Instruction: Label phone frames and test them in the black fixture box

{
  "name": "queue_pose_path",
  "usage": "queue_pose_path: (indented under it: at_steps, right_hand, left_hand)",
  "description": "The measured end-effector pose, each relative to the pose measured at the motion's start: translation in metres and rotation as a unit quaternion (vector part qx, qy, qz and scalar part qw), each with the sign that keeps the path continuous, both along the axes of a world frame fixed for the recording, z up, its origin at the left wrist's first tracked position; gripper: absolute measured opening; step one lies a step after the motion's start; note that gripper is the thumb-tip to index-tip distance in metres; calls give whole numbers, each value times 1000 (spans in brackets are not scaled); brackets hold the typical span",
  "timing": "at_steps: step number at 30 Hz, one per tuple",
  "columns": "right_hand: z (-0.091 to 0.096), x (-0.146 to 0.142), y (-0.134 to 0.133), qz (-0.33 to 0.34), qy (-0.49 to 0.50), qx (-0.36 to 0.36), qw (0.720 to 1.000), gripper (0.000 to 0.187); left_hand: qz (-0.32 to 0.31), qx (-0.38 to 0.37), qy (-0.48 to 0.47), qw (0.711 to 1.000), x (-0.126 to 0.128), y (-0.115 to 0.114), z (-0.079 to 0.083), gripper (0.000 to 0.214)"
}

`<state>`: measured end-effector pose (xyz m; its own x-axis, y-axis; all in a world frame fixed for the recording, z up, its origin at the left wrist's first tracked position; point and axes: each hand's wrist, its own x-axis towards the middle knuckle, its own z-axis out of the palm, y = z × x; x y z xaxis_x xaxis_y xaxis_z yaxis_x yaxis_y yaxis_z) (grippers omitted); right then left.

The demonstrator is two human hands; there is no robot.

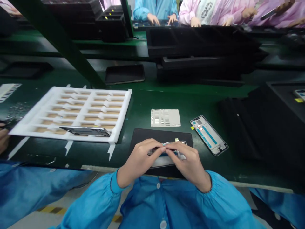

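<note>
A phone frame [163, 162] lies on a black mat [140, 135] in front of me, partly covered by my hands. My left hand [143, 156] and my right hand [187, 159] meet above it, thumbs and fingers pinched together. Whatever is between the fingertips is too small or too hidden to make out. Just beyond the mat is a pale sheet [166, 117] bearing rows of small strips. To the right, a second phone frame [209, 135] with blue strips and a yellow tab rests at an angle on the green table.
At left stands a white slotted foam tray [123, 111] with one phone frame [87, 130] leaning in it. Black trays [250, 127] are stacked at right, with more black trays [202, 41] behind. A neighbour's hand [3, 138] shows at the left edge; people work across the table.
</note>
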<state>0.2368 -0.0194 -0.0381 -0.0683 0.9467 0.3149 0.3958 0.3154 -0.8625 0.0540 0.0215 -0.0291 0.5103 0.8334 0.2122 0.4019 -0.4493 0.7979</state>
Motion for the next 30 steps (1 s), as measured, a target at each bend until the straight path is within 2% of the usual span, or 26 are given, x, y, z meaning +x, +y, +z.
queue_pose_path:
  at_steps: [5,7,9,13,16,18,20,22,25,27,30]
  right_hand:
    - [3,8,6,74,64,-117,988,17]
    - [2,8,8,99,70,-107,987,20]
    - [0,7,8,99,62,-67,991,22]
    - [-3,0,7,67,63,-17,996,17]
    - [-1,-1,7,41,79,-1,996,13]
    - [0,0,8,0,108,-11,994,10]
    - [0,4,10,-51,153,-39,986,7]
    - [-3,9,12,-91,192,-80,974,5]
    - [-11,15,14,-126,218,-136,958,8]
    - [-15,18,13,-138,221,-160,952,12]
    - [-20,20,11,-146,228,-186,945,16]
  left_hand:
    - [-12,-164,-28,986,-4,3,3,19]
    - [-11,-224,-58,973,-5,3,1,23]
    - [-8,-278,-95,956,-5,3,-1,26]
    - [1,-322,-140,936,-2,2,-5,27]
    - [38,-291,-132,947,-6,5,-9,28]
    - [99,-218,-102,965,-12,12,-13,28]
    - [155,-130,-29,979,-22,21,-16,27]
    - [162,-75,73,981,-32,31,-20,27]
    - [140,-31,198,970,-39,38,-25,28]
    - [145,10,242,959,-41,40,-27,27]
    - [162,47,255,952,-43,41,-29,26]
